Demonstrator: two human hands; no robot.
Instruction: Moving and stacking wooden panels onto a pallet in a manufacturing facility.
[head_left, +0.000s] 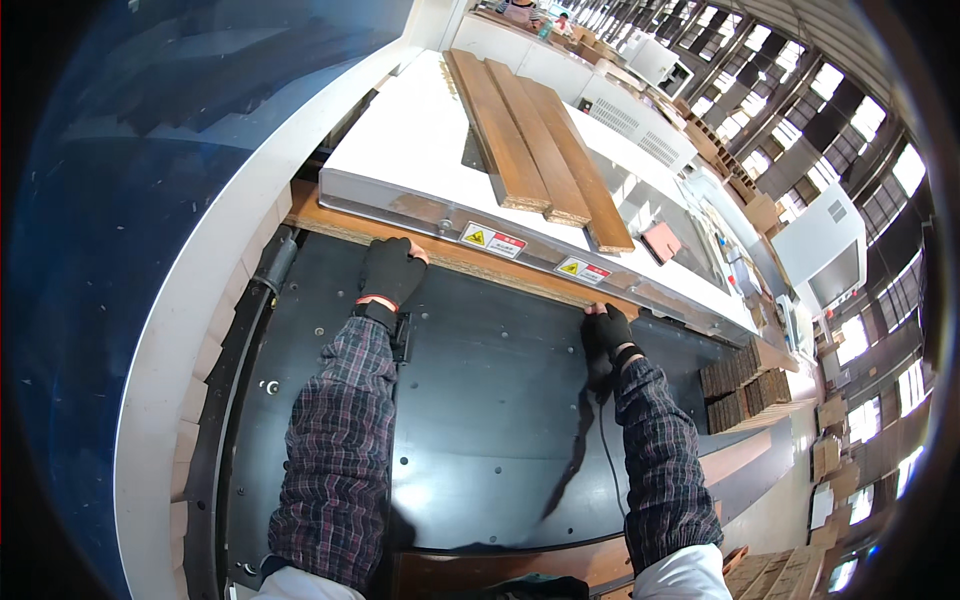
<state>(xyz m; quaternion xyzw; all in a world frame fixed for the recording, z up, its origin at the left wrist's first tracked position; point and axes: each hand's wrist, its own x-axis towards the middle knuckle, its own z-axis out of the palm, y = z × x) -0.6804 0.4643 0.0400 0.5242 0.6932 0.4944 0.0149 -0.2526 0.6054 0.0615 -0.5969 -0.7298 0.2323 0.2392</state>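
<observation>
A long brown chipboard panel (330, 225) lies across the far edge of a black machine table (490, 400), partly under a white machine housing (420, 150). My left hand (390, 270), in a black glove, presses flat on the panel's near edge at the left. In a black glove too, my right hand (606, 328) grips the panel's near edge further right. Both sleeves are dark plaid.
Three brown wooden boards (540, 150) lie on top of the white housing. Stacks of short brown pieces (745, 385) stand at the right of the table. A thin dark strip (575, 450) lies on the black table. A white and blue curved wall (150, 250) runs along the left.
</observation>
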